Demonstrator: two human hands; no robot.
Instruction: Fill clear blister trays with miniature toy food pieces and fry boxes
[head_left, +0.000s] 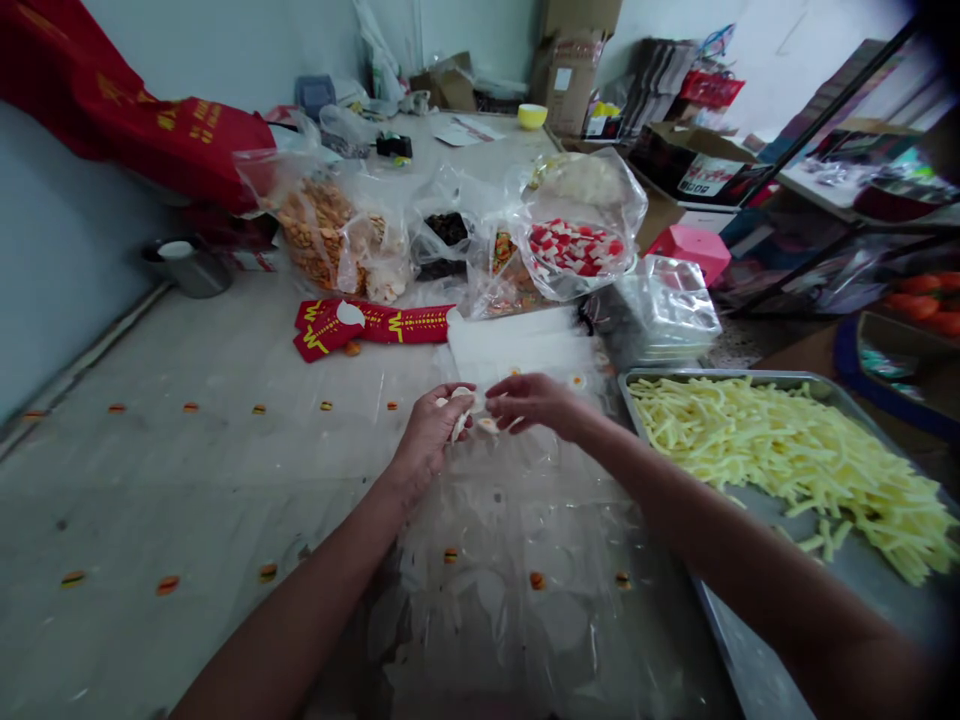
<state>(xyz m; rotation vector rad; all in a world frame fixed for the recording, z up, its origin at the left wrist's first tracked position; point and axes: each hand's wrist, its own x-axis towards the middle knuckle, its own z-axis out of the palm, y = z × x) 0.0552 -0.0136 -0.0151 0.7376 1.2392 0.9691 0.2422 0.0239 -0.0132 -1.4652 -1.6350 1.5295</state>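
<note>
My left hand (439, 425) is closed around several small flat white pieces (461, 410) that look like miniature fried eggs. Beside it, my right hand (534, 402) has its fingers bent and slightly apart, with the fingertips close to those pieces; I see nothing clearly gripped in it. Just below the right fingertips is a little fried-egg piece (487, 426) with an orange centre. Another such egg (577, 381) lies on the clear plastic bags beyond my right hand. Clear bags (480, 500) cover the table under both hands, with mini burgers (450, 555) spaced out on them in rows.
A metal tray (709, 615) of pale yellow fry-shaped pieces (787, 440) stands at the right. Behind my hands are red printed fry cartons (375, 325), a stack of clear plastic (664, 310) and open bags of small pieces (574, 245). A metal cup (191, 270) stands by the left wall.
</note>
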